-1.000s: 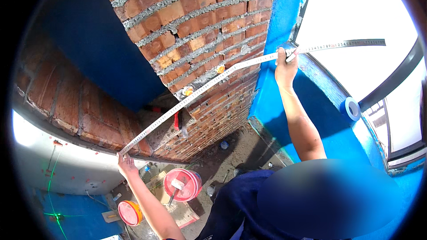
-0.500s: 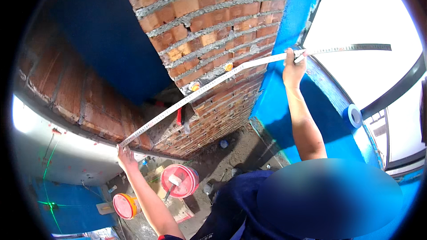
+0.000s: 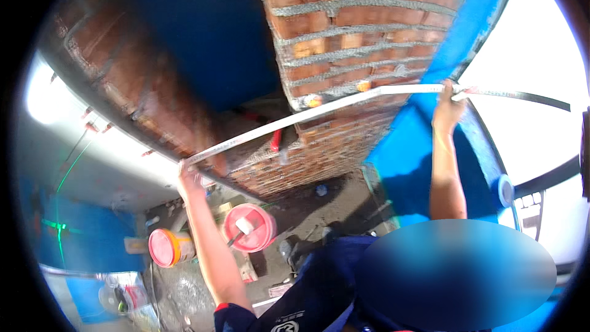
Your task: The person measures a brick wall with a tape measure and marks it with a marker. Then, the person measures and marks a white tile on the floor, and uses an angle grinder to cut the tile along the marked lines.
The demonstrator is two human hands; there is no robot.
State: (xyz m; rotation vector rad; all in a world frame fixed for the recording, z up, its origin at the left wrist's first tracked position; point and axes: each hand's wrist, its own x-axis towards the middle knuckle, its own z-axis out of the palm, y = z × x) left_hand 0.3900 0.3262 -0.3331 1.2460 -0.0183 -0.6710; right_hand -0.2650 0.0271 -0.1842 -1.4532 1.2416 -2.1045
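The left hand (image 3: 192, 183) at eight o'clock pinches one end of the tape measure (image 3: 283, 124); the right hand (image 3: 448, 112), near two, grips it farther along, apparently keeping it stretched before the brick wall (image 3: 362, 21) at one. A pink bucket (image 3: 263, 238) stands at seven.

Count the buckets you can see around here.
2: a pink bucket just right of the left forearm, and an orange bucket just left of that forearm. Others may be hidden from this view.
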